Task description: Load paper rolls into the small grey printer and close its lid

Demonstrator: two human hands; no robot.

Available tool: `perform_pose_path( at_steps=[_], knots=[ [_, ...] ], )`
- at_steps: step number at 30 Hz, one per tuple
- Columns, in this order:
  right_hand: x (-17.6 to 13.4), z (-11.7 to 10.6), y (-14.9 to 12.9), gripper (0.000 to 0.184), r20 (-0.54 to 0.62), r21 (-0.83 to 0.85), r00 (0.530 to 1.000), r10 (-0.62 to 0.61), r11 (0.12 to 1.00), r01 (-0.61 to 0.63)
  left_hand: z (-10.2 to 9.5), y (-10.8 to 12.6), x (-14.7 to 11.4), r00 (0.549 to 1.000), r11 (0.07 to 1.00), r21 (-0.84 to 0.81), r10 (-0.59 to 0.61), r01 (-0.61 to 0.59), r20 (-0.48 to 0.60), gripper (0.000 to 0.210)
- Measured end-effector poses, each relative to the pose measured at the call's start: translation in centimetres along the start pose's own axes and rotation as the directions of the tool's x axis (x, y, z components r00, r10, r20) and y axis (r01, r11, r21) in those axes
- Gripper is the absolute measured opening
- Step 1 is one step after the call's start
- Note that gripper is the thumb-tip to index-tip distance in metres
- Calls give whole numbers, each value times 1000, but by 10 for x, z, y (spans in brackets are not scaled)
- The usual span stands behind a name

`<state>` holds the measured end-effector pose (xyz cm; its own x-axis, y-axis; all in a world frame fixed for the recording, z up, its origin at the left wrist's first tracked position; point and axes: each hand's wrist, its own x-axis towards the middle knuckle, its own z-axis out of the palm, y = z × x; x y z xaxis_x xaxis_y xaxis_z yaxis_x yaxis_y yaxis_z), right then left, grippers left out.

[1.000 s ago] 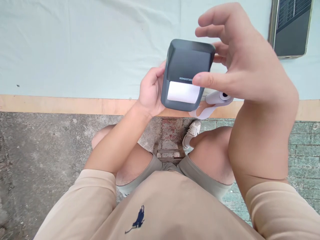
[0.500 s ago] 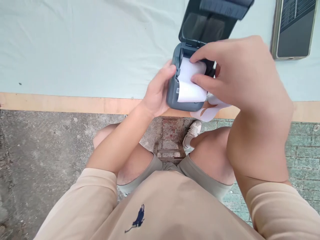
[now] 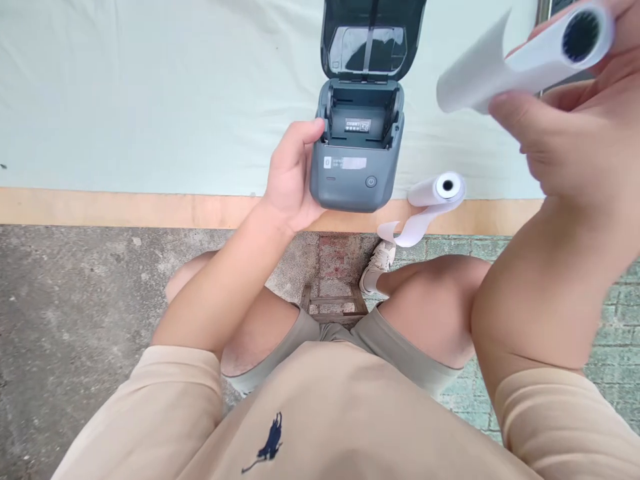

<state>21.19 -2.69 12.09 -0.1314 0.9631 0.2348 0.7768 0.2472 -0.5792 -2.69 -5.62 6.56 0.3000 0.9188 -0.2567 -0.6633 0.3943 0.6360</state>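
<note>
My left hand (image 3: 295,177) grips a dark grey label printer (image 3: 353,190) by its left side, the thumb on its upper edge. The printer's lid (image 3: 371,47) is flipped up, and its paper bay (image 3: 357,110) is bare inside apart from a small label. Off to the upper right, my right hand (image 3: 575,127) holds a roll of white paper (image 3: 540,63), pinched between thumb and fingers, with a loose end curling to the left. A second, thicker-walled paper roll (image 3: 435,190) lies at the table edge, its free strip hanging over.
A pale cloth (image 3: 165,100) covers the table, with a bare wooden edge (image 3: 125,208) along the front. Partly behind my right hand is a phone (image 3: 547,10). Below are my knees, a wooden stool (image 3: 335,305) and the paved ground.
My right hand has lifted the paper roll out of the printer and carried it up to the right. The printer has shifted slightly left, still in my left hand; the second roll is now uncovered.
</note>
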Motion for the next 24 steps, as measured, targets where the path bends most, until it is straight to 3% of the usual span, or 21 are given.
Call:
perform_pose_path(
  at_steps=[2,4,7,8,9,11,13,16,19,21,22,24],
  knots=[
    [-5,9,21,30,54,-37,995,85,996,-83,-1,-1,-1,1000,1000,-1,-7,7,-4,34],
    [-14,10,30,43,104,6,990,100,995,-101,-1,-3,-2,1000,1000,-2,-9,9,-14,33],
    [-29,-2,29,48,-37,171,999,-25,985,31,-2,-4,-2,999,1000,8,-10,10,-52,32],
    [-33,-6,27,47,-7,211,998,-56,976,56,-2,-4,-1,998,1000,11,-11,12,-62,32],
    [-36,-9,26,46,85,230,993,-83,971,61,-2,-4,-1,998,1000,13,-12,13,-62,32],
    [-41,-8,23,50,329,195,938,-110,980,47,-2,-4,-1,999,1000,15,-11,12,-35,33],
    [-44,1,21,43,434,139,891,-134,987,81,-2,-3,0,1000,1000,18,-8,7,8,33],
    [-45,12,12,22,326,157,915,-237,968,195,-1,-4,-1,999,1000,21,-7,6,36,32],
    [-46,9,-3,27,280,295,895,-348,918,265,0,-4,-1,997,1000,-3,4,-4,76,30],
    [-44,5,-16,29,340,372,870,-357,901,224,1,-4,-1,993,999,-36,4,0,119,29],
    [-43,4,-23,29,371,374,860,-351,904,208,2,-4,-1,994,998,-56,-17,23,108,28],
    [-38,7,-35,29,400,285,849,-345,927,242,4,-4,-2,992,987,-115,-117,110,-54,24]
  ],
)
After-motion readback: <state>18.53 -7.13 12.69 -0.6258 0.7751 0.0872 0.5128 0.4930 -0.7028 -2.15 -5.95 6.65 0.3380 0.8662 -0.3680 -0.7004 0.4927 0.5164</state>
